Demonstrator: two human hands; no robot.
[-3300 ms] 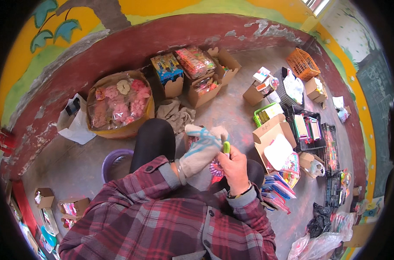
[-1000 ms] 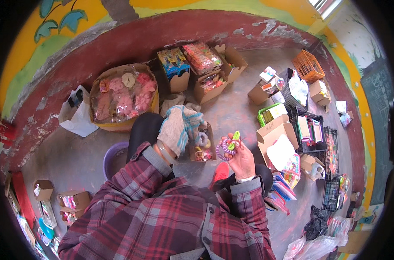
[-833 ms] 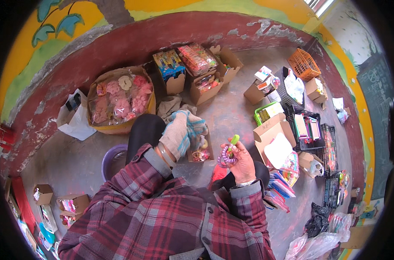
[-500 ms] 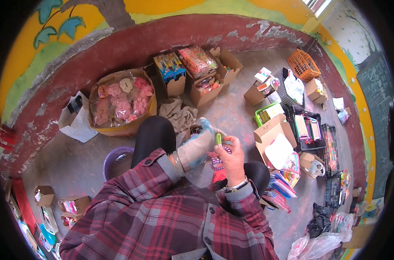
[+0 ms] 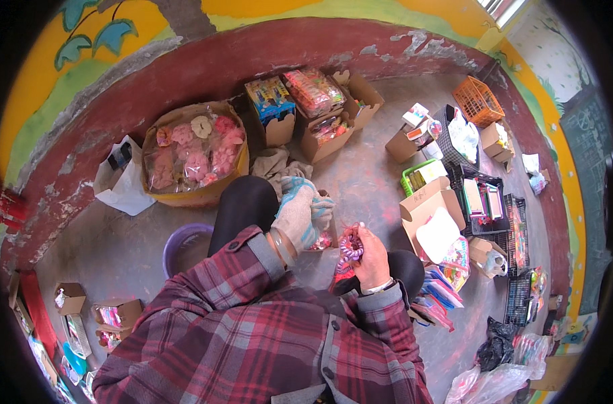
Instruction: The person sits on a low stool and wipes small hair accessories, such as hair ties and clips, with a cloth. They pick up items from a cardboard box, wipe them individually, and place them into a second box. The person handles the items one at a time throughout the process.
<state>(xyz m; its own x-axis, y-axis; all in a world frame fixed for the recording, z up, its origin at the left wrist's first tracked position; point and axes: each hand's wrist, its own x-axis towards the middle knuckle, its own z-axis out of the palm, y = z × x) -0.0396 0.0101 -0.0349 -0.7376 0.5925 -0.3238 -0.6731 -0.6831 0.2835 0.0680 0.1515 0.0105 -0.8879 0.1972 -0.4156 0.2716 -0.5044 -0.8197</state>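
My left hand (image 5: 297, 217) wears a grey work glove with light blue patches. Its fingers are curled together, and whatever they may hold is hidden. A small cardboard box (image 5: 325, 238) with pinkish contents lies just beyond that hand, partly covered by it. My right hand (image 5: 372, 261), bare, pinches a bunch of purple coiled hair ties (image 5: 349, 246) between thumb and fingers, above my right knee. Something bright pink-red (image 5: 343, 269) shows below the bunch.
A large carton of bagged pink fluffy items (image 5: 195, 161) stands ahead left, near a purple basin (image 5: 185, 248). Crumpled beige cloth (image 5: 277, 167) lies past my left knee. Toward the right are an opened carton (image 5: 431, 209), black crates (image 5: 480, 232) and coloured packets (image 5: 439, 296).
My hands have moved apart: the gloved left hand has drawn back and curled, while the right has shifted slightly right. The green piece at my right fingertips no longer shows.
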